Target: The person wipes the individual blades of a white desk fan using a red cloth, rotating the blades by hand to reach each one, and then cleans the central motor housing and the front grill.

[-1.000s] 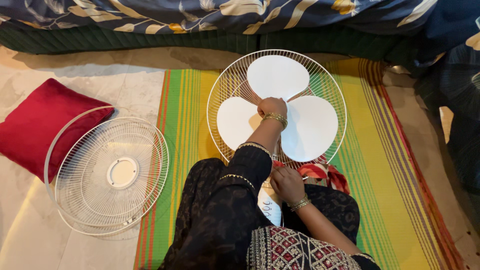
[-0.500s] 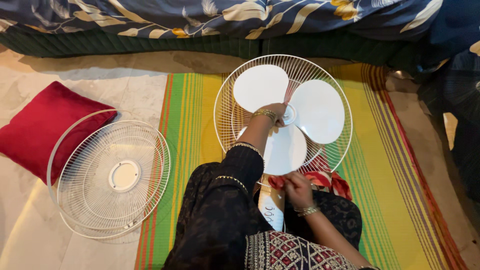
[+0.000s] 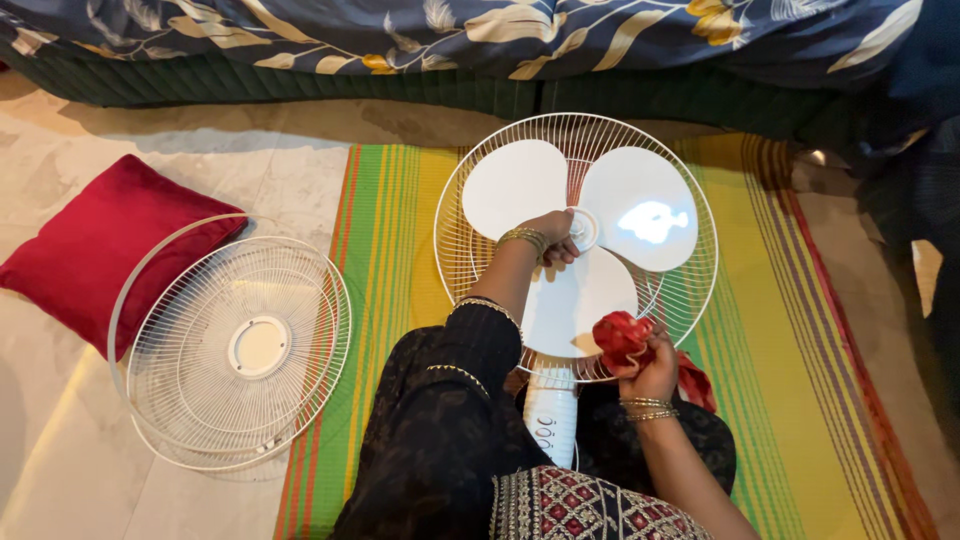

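Gripping the hub of the white fan blades [image 3: 580, 250], the left hand [image 3: 552, 232] steadies them; the right hand [image 3: 650, 372] clutches a red cloth [image 3: 622, 338].

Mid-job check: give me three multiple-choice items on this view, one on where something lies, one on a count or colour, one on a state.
1. Where does the detached front grille lie?
A. on the bed
B. on the floor beside the red cushion
C. on top of the blades

2. How many white blades does the fan have?
A. two
B. three
C. five

3. What is the right hand doing?
A. gripping a bunched red cloth
B. resting open on the mat
C. holding the detached grille

Answers:
1 B: the grille sits left of the striped mat, its edge over the cushion.
2 B: three blades spread from the hub, where the left hand rests.
3 A: its fingers close round the cloth near the rear grille's lower rim.
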